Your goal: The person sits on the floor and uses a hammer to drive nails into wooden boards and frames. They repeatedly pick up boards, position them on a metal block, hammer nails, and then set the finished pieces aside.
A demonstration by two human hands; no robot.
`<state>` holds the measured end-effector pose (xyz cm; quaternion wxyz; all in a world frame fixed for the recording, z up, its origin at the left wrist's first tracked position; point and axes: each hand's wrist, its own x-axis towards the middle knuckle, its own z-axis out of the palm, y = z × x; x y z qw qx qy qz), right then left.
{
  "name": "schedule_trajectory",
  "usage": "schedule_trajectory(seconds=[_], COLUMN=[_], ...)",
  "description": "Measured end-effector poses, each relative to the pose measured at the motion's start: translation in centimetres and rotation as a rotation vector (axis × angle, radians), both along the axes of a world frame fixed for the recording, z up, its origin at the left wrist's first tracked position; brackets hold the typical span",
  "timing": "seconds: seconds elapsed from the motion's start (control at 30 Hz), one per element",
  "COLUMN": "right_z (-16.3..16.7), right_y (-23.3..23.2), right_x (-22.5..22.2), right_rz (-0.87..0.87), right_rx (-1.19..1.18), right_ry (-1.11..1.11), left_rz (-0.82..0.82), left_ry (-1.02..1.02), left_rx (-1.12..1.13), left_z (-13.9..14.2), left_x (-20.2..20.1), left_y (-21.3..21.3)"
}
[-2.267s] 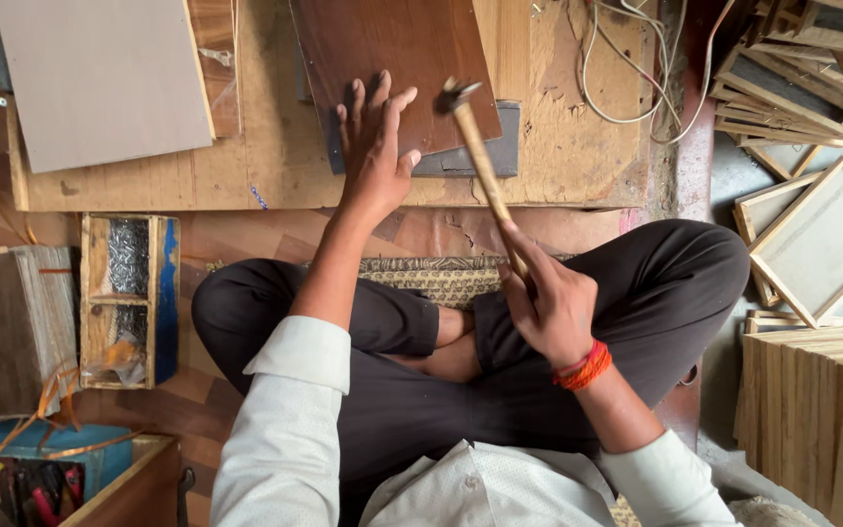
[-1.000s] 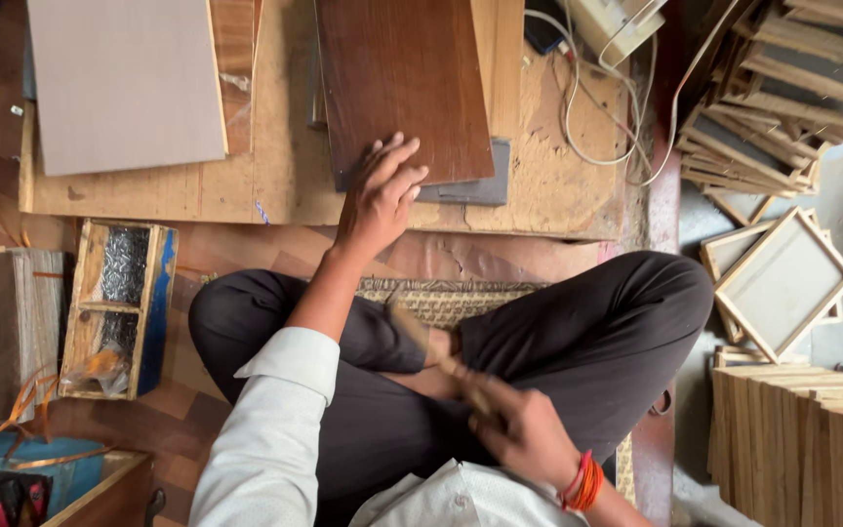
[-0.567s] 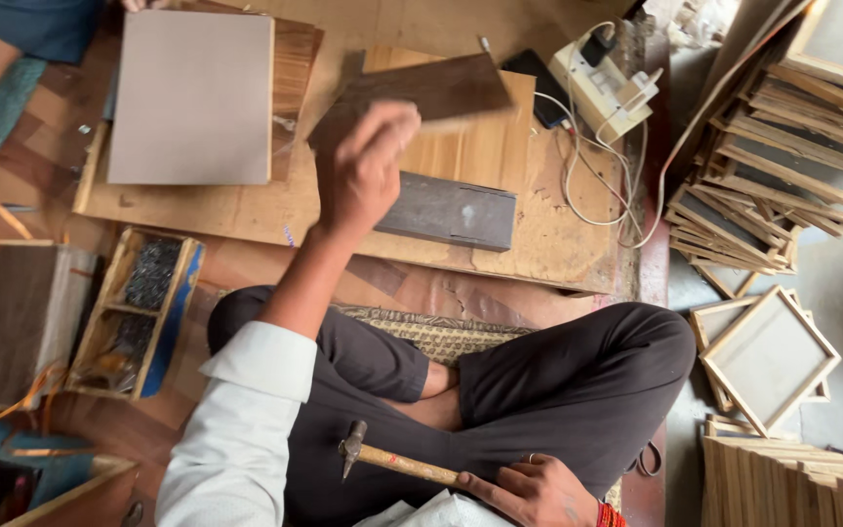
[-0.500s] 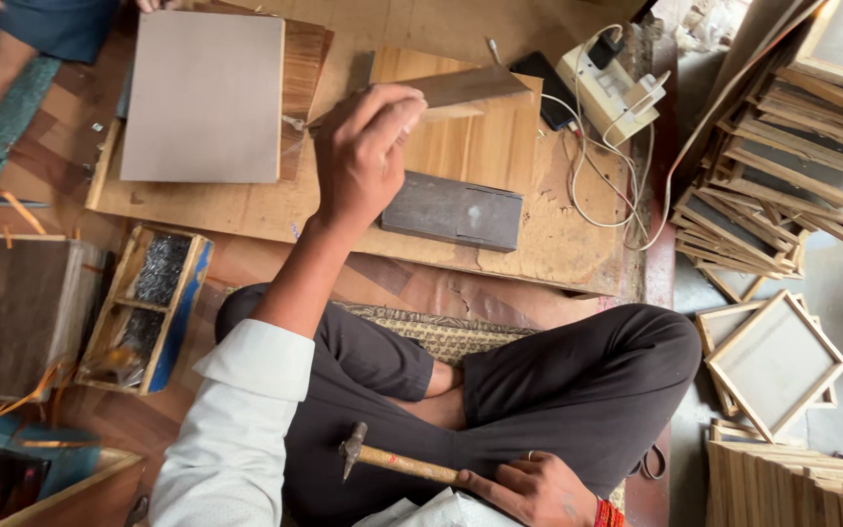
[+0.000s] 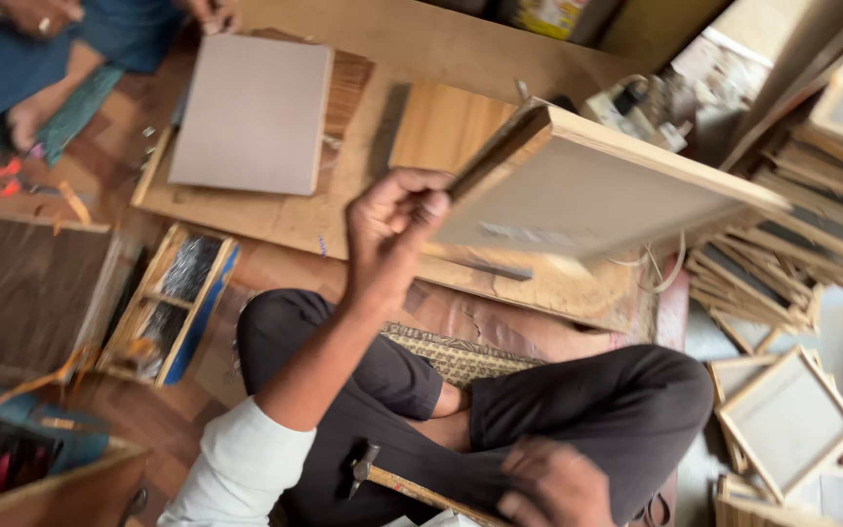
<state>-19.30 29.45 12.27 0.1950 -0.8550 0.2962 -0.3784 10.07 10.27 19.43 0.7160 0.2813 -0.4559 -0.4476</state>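
A person sits cross-legged on the floor. At frame centre the left hand [image 5: 394, 226] grips a framed wooden panel [image 5: 597, 185] by its corner, tilting it up so its pale underside shows. At bottom centre the right hand [image 5: 553, 485] rests on the lap, closed around a hammer [image 5: 392, 478] handle. Beneath lies a plywood work board [image 5: 275, 220] carrying a grey panel [image 5: 251, 114]; stacked wooden frames [image 5: 792, 254] crowd the right.

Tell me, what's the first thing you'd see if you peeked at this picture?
Your eye lands on the big framed panel tipped up in the middle, held at its corner by the left hand. Low down, the right hand rests on the lap by a hammer. A grey board lies flat on the plywood sheet at the upper left.
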Motion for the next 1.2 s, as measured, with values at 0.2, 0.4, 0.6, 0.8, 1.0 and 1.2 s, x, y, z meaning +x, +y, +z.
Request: schedule_trajectory(seconds=[0.2, 0.4, 0.6, 0.8, 1.0, 1.2], right_z=[-1.0, -5.7, -5.9, -2.0, 1.2, 2.4], right_y=[-6.3, -9.2, -12.8, -15.1, -15.0, -16.4], right_x=[-3.8, -11.2, -11.9, -8.2, 2.0, 10.6], right_rz=[-0.437, -0.992, -0.965, -0.596, -0.305, -0.287], right_rx=[0.155, 0.676, 0.608, 0.207, -0.287, -0.11], right_ry=[-0.741, -0.122, 0.287, 0.518, 0.7, 0.607], left_rz=[-0.187, -0.191, -0.147, 0.662, 0.894, 1.024], left_ry=[0.366, 0.32, 0.123, -0.234, -1.128, -1.232], left_rx=[0.205, 0.301, 0.239, 0.285, 0.835, 0.833], left_z=[-4.7, -9.7, -12.2, -17.1, -24.8, -28.5], left_x=[-1.7, 0.1, 4.0, 17.5, 23.8, 23.6], left_y=[4.1, 7.4, 9.9, 13.1, 19.8, 20.4])
